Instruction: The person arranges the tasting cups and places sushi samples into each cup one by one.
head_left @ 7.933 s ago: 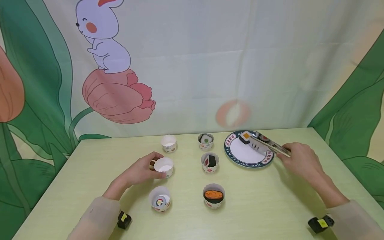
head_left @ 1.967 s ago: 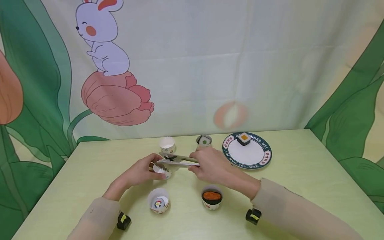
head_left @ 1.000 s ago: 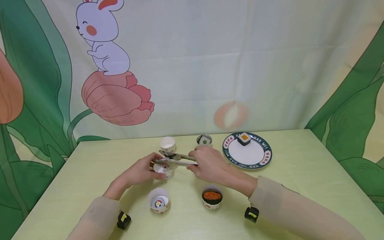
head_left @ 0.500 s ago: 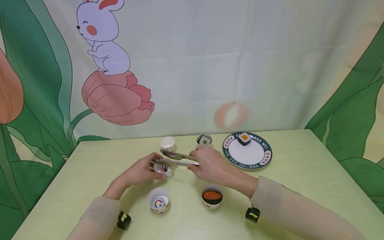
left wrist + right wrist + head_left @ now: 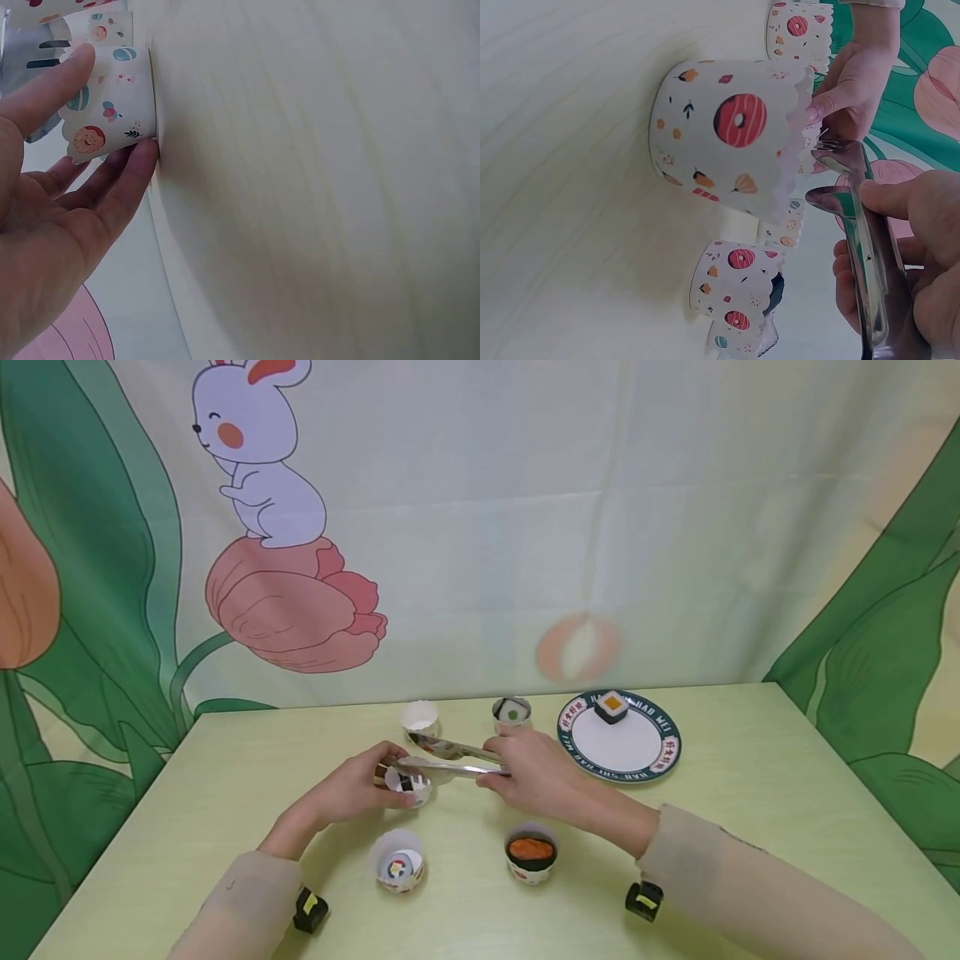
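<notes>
In the head view my left hand (image 5: pixel 356 787) holds a white patterned paper cup (image 5: pixel 422 792) on the table, fingers and thumb around its side. A dark toy sushi piece (image 5: pixel 407 783) shows inside that cup. My right hand (image 5: pixel 536 772) grips metal tongs (image 5: pixel 468 768), whose ends lie spread above the same cup; one end is slotted like a fork, the other spoon-shaped. The right wrist view shows the tongs (image 5: pixel 874 262) with nothing between their ends. On the blue-rimmed plate (image 5: pixel 618 756) sits a toy sushi piece (image 5: pixel 612 707) with a yellow centre.
An empty-looking cup (image 5: pixel 420 718) stands behind the held one. Near it is a cup with green-centred sushi (image 5: pixel 513 711). Closer stand a cup with orange-topped sushi (image 5: pixel 531 853) and one with a round roll (image 5: pixel 397 862). My right hand hides another cup.
Since the oldest frame, the tongs went from the plate to the left-hand cup, and a sushi piece left the plate. Lately their ends spread, releasing it into the cup, and shifted slightly right.
</notes>
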`<state>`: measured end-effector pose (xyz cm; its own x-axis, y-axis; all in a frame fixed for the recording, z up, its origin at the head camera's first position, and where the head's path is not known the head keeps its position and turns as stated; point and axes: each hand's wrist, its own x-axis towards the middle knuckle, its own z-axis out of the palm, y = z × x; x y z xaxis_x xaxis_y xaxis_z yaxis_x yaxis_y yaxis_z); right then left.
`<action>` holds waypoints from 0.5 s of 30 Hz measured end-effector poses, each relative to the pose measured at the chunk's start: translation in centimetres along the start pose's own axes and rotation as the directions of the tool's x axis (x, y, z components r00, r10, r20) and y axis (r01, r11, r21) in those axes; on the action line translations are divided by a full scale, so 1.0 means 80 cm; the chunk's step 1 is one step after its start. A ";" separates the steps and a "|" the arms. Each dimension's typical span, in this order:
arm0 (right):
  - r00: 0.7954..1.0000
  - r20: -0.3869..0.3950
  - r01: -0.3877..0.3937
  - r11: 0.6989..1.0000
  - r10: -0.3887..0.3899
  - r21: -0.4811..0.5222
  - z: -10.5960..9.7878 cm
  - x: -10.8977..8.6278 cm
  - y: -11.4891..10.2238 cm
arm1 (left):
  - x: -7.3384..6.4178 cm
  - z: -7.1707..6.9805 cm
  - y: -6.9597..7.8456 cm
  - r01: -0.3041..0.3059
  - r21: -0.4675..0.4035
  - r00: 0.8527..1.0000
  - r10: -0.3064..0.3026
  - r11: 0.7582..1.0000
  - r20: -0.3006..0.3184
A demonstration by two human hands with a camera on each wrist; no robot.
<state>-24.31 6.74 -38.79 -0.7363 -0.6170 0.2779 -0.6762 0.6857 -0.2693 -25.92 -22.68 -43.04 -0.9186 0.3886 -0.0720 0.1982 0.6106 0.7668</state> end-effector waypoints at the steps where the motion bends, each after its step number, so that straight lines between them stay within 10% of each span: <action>1: 1.000 -0.001 0.003 1.000 -0.003 0.003 0.000 -0.001 0.001 | 0.000 0.000 0.000 -0.001 -0.001 1.000 0.001 1.000 0.000; 15: 1.000 -0.017 -0.002 0.999 0.003 0.039 -0.005 -0.005 0.002 | 0.000 0.001 0.001 0.010 0.002 1.000 -0.010 1.000 -0.004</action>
<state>-24.14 7.26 -38.59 -0.7375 -0.6083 0.2932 -0.6752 0.6713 -0.3056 -25.91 -22.59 -43.06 -0.9221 0.3792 -0.0772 0.1894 0.6162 0.7644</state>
